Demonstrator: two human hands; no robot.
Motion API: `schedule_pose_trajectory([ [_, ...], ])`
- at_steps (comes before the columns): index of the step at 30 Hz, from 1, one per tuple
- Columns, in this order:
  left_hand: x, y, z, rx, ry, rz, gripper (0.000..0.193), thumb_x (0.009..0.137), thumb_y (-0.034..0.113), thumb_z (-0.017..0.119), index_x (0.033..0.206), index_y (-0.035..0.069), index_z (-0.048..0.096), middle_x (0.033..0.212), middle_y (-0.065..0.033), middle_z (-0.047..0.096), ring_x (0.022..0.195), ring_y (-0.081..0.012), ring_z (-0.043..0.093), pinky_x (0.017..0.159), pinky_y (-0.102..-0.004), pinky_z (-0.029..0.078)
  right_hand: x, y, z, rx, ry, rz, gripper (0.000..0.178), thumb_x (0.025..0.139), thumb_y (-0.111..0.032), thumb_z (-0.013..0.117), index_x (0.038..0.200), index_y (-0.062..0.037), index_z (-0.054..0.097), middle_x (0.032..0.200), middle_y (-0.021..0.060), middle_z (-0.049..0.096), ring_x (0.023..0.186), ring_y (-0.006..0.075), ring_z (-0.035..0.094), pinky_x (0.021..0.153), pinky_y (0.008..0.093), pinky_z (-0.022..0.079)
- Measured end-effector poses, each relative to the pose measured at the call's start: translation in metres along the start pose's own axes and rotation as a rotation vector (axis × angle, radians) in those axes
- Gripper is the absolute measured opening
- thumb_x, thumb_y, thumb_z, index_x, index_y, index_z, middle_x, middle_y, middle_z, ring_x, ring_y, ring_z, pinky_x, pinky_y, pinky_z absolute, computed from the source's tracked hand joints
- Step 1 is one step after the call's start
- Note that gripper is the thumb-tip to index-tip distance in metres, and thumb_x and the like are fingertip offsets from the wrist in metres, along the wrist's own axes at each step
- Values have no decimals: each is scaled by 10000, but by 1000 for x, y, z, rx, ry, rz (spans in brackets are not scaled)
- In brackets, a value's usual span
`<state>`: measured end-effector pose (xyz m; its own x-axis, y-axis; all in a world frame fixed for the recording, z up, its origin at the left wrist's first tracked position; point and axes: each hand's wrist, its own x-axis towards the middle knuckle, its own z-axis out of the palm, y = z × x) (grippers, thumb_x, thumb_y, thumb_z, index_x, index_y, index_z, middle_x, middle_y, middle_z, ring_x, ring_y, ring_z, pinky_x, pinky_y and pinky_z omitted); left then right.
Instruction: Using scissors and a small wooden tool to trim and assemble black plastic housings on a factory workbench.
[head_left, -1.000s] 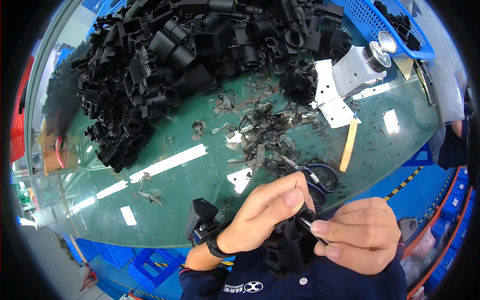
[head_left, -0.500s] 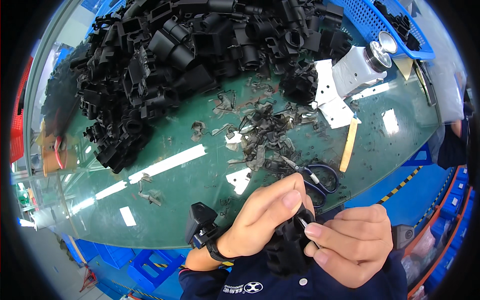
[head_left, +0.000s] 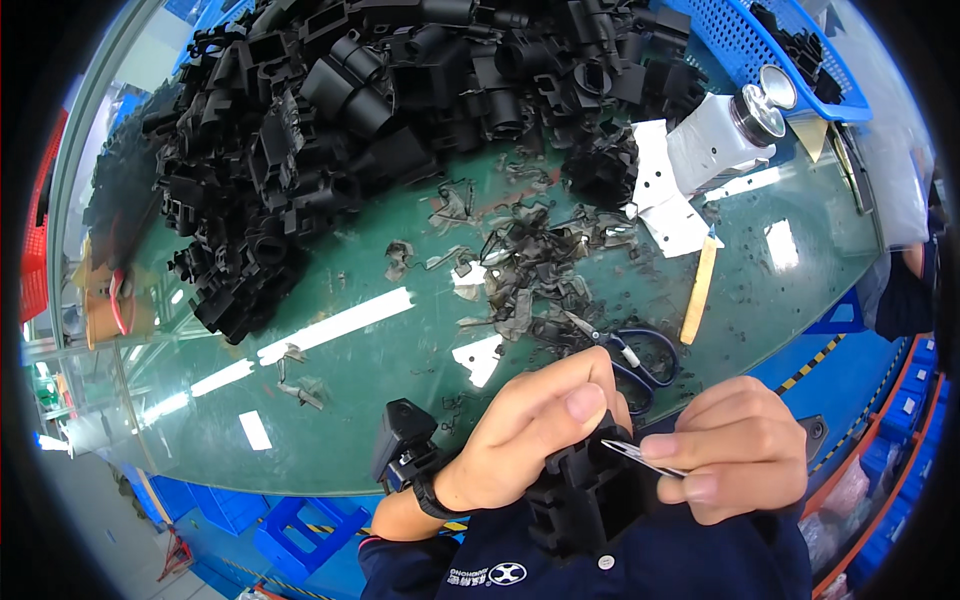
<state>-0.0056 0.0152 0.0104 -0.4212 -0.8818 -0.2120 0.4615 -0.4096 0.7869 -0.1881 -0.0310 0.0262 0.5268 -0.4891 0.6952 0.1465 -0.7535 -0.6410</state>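
My left hand (head_left: 530,430) is closed around a black molded plastic part (head_left: 580,505) with boxy openings, held close against my shirt front. Between the thumb and fingers of my right hand (head_left: 748,450) is a pair of metal tweezers (head_left: 642,457). The tips of the tweezers point left, at the upper edge of the part near my left thumb; whether they touch it I cannot tell. Just beyond my hands, scissors (head_left: 640,365) with dark blue handles lie on the green table (head_left: 350,400).
A big heap of black plastic parts (head_left: 300,180) covers the far left and middle. Thin black scraps (head_left: 530,270) lie nearer. At right are a yellow-handled tool (head_left: 700,295), a white bottle (head_left: 715,150) with a metal top, white paper (head_left: 655,190) and a blue basket (head_left: 725,40).
My right hand has moved slightly right and up, and the tweezers now lie flatter, drawn back from the part. My left hand stays in place, while more of the part's openings show.
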Motion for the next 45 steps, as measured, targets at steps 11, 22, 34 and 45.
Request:
schedule_pose_trajectory([
  [11, 2, -3, 3, 21, 44, 6, 338, 934, 281, 364, 825, -10, 496, 680, -5, 410, 640, -78, 334, 580, -225, 284, 6, -2, -3, -115, -135, -78, 273, 687, -27, 716, 863, -40, 507, 844, 141, 640, 569, 153, 557, 501, 231, 472],
  [22, 1, -2, 3, 17, 9, -1, 351, 927, 320, 381, 827, 4, 496, 673, 3, 425, 607, -68, 325, 568, -210, 280, -4, 6, -2, 164, 18, 21, 242, 651, 58, 663, 872, 37, 568, 961, 245, 609, 563, 209, 587, 449, 259, 433],
  [34, 9, -12, 3, -54, -61, 166, 448, 879, 488, 385, 860, 42, 352, 972, -167, 504, 837, -154, 436, 780, -284, 353, -3, 1, -9, 111, 16, -50, 237, 698, 36, 631, 924, 40, 561, 997, 247, 602, 774, 257, 624, 637, 307, 521],
  [45, 10, -17, 5, 136, 74, 316, 442, 918, 442, 294, 874, 11, 378, 980, -196, 505, 800, -168, 460, 751, -298, 380, 2, -17, 1, -391, -37, -121, 280, 668, -88, 739, 891, -51, 575, 899, 117, 640, 671, 157, 590, 577, 238, 459],
])
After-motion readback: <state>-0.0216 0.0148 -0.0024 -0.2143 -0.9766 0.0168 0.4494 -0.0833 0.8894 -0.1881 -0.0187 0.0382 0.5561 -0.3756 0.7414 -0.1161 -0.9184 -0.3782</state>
